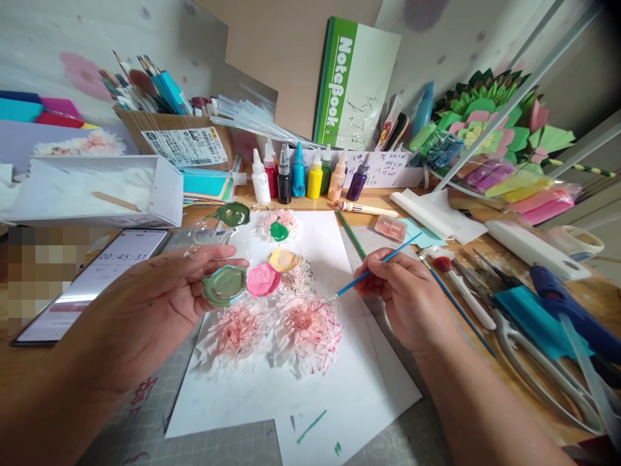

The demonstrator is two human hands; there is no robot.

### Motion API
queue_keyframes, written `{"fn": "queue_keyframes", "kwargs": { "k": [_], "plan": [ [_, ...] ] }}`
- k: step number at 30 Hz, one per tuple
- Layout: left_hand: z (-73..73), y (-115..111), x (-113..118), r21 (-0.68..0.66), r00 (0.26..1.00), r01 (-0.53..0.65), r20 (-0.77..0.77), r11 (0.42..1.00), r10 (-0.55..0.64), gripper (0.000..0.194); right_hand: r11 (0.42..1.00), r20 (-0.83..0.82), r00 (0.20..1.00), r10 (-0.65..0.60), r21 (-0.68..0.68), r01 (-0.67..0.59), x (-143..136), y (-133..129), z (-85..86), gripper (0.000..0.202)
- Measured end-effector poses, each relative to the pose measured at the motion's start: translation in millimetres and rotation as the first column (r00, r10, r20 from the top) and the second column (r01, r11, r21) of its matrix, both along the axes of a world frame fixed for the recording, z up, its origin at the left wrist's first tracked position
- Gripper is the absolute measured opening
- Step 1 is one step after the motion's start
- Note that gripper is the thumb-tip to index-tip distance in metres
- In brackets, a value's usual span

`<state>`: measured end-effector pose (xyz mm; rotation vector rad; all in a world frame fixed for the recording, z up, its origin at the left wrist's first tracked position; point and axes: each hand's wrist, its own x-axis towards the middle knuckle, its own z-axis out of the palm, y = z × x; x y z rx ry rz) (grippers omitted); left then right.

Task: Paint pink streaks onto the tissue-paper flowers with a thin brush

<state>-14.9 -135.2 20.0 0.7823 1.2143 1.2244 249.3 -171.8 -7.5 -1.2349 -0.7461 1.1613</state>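
My left hand [169,285] holds up a clear paint palette [262,279] by its left side, its wells filled with green, pink, yellow and other paint. In my right hand [395,285] is a thin blue paintbrush [367,272], pinched between the fingers. The brush tip points down-left and meets or hovers just over the ruffled pink-and-white paper flower [308,333]; contact is hard to tell. To its left lies a second, similar flower [235,333]. Both rest on white paper sheets [359,382]. Parts of another flower show behind the palette.
Several paint bottles [299,175] stand in a row at the back, before a notebook [356,84]. A phone [92,278] showing a timer lies left. Scissors [543,382], brushes and a glue gun [572,310] lie right. A white box [101,191] sits back left.
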Motion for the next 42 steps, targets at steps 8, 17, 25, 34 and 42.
{"fn": "queue_keyframes", "kwargs": {
  "k": [8,17,25,34,42],
  "plan": [
    [-0.7,-0.4,-1.1,0.02,1.0,0.001,-0.01,1.0,0.0,0.015,0.999,0.014,0.999,0.032,0.011,-0.032,-0.8,1.1,0.7,0.016],
    [-2.6,-0.4,-3.4,0.017,1.0,0.019,0.002,1.0,-0.019,0.012,0.999,0.015,0.999,0.038,0.022,-0.038,1.1,0.2,0.2,0.017],
    [-1.5,-0.1,-3.0,0.003,0.999,0.034,0.035,0.999,-0.034,0.012,0.994,0.043,0.997,0.056,0.086,-0.06,3.4,0.9,-4.2,0.016],
    [-0.1,-3.5,-3.3,-0.044,0.999,0.042,0.017,0.998,-0.042,0.02,0.992,0.059,0.996,0.062,0.108,-0.068,4.1,0.6,-5.5,0.016],
    [-2.2,-0.7,-0.6,-0.028,0.999,0.023,0.024,0.999,-0.023,0.019,0.988,0.065,0.998,-0.017,0.154,0.007,6.7,1.3,-6.6,0.018]
  ]
}}
